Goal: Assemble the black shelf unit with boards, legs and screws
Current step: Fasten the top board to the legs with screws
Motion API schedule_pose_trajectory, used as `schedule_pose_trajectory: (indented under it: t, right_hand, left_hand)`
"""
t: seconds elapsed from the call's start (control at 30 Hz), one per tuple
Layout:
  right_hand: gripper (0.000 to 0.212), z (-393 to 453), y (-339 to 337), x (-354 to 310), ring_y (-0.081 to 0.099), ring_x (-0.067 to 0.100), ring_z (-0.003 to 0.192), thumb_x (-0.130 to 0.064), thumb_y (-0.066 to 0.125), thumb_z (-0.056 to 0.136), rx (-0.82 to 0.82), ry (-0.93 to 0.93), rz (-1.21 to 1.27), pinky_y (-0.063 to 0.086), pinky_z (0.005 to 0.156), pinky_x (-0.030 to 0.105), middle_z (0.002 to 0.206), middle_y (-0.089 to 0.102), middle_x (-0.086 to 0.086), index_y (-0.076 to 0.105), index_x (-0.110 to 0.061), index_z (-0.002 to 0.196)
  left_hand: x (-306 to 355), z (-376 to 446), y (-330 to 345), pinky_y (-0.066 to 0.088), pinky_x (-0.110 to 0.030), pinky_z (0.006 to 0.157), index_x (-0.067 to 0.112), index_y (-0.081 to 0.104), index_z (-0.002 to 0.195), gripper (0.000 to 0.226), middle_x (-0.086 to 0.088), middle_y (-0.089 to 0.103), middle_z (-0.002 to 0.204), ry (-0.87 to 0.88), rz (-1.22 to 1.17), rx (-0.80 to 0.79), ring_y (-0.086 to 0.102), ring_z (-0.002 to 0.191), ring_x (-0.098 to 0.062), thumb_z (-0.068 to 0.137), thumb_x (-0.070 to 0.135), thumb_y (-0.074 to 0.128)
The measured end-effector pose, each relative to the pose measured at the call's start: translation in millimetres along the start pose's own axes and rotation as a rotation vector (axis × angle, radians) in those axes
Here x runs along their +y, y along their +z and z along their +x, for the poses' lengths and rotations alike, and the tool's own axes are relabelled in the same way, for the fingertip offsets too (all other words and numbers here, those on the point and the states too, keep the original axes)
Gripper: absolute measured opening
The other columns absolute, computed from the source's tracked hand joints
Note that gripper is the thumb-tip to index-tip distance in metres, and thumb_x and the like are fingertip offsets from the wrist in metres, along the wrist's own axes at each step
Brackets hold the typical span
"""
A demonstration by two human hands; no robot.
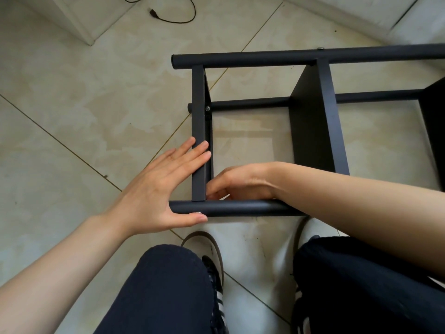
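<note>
The black shelf unit lies on its side on the tiled floor. Its end board (pixel 199 131) stands between the far leg tube (pixel 252 59) and the near leg tube (pixel 240 208). My left hand (pixel 159 186) has straight fingers pressed flat against the outside of the end board, and its thumb lies along the near leg. A silver screw head (pixel 198 213) shows by the thumb tip. My right hand (pixel 238 183) reaches inside the frame with its fingers curled at the corner where the end board meets the near leg. Whatever they pinch is hidden.
A second board (pixel 315 121) and a third (pixel 433 121) stand further right, with a lower leg tube (pixel 250 103) behind them. A black cable (pixel 173 13) lies on the floor at the back by a white cabinet corner (pixel 89 32). My knees and shoes are just below the near leg.
</note>
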State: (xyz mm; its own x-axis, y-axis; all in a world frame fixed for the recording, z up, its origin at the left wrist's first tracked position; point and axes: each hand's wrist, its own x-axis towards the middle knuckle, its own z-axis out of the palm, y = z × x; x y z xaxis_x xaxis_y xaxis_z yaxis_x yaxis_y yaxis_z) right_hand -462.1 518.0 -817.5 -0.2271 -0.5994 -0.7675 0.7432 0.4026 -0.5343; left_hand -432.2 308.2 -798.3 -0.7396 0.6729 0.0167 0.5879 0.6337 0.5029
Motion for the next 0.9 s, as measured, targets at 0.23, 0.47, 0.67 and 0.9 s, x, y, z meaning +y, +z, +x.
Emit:
schedule_pose_trajectory:
  t: [0.23, 0.47, 0.67, 0.9]
  right_hand:
    - [0.017, -2.7, -4.2, 0.4, 0.061, 0.013, 0.079, -0.020, 0.053, 0.098, -0.010, 0.008, 0.025, 0.049, 0.077, 0.024, 0.081, 0.066, 0.000, 0.066, -0.012, 0.091]
    - [0.010, 1.5, 2.7, -0.7, 0.055, 0.020, 0.093, -0.014, 0.055, 0.095, 0.032, -0.032, -0.029, 0.045, 0.091, 0.032, 0.094, 0.060, 0.009, 0.062, -0.007, 0.093]
    - [0.016, -3.5, -4.1, 0.2, 0.063, 0.010, 0.075, -0.019, 0.053, 0.098, -0.023, -0.012, 0.027, 0.050, 0.077, 0.025, 0.079, 0.069, -0.001, 0.067, -0.013, 0.092]
    - [0.016, -0.4, -0.1, -0.7, 0.059, 0.016, 0.091, -0.017, 0.054, 0.097, -0.001, -0.033, -0.018, 0.047, 0.094, 0.031, 0.094, 0.065, 0.006, 0.065, -0.008, 0.104]
  left_hand:
    - [-0.4, -0.6, 0.3, 0.022, -0.037, 0.124, 0.017, 0.031, 0.157, 0.098, 0.007, 0.022, 0.167, -0.006, -0.027, 0.003, 0.014, 0.156, -0.015, 0.080, 0.066, 0.066]
    - [-0.2, -1.2, 0.3, 0.029, -0.048, 0.120, 0.018, 0.032, 0.157, 0.096, 0.007, 0.023, 0.167, -0.007, -0.040, 0.009, 0.015, 0.156, -0.016, 0.081, 0.065, 0.066]
    - [-0.3, -0.5, 0.2, 0.025, -0.038, 0.123, 0.016, 0.032, 0.157, 0.095, 0.005, 0.024, 0.167, 0.004, -0.031, 0.010, 0.014, 0.156, -0.016, 0.081, 0.064, 0.065]
    - [-0.8, -0.7, 2.1, 0.025, -0.039, 0.123, 0.016, 0.032, 0.157, 0.095, 0.006, 0.023, 0.167, 0.008, -0.038, 0.011, 0.014, 0.156, -0.017, 0.081, 0.063, 0.066]
